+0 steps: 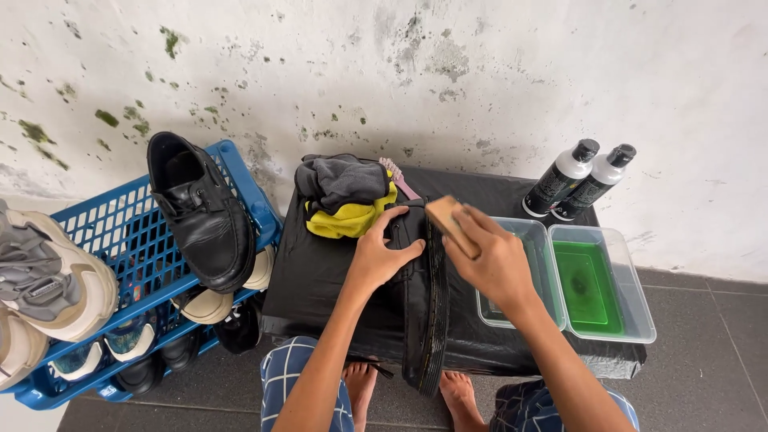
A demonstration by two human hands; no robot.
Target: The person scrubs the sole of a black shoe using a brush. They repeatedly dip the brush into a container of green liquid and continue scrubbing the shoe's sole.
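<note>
Right hand [494,258] is closed around a wooden-backed brush [450,224], pressing it against the sole edge of a black boot [416,304] that lies on its side near the middle of the desk [320,276], its sole reaching over the front edge. Left hand [382,254] lies spread with the fingers partly curled over the boot's upper, steadying it. Behind the boot, toward the back edge of the black-covered desk, sits a bundle of grey and yellow cloths [346,200] with a pinkish brush [398,176] poking out beside it. At the desk's right end stand two clear plastic tubs side by side: the nearer tub [544,276] just beside the right hand, the outer tub [632,288] holding green liquid. Two black-and-white bottles [578,180] stand at the back right corner. Left of the desk, a blue crate [240,172] leans against the wall, carrying a black leather shoe [200,212] and beige sneakers [44,268].
</note>
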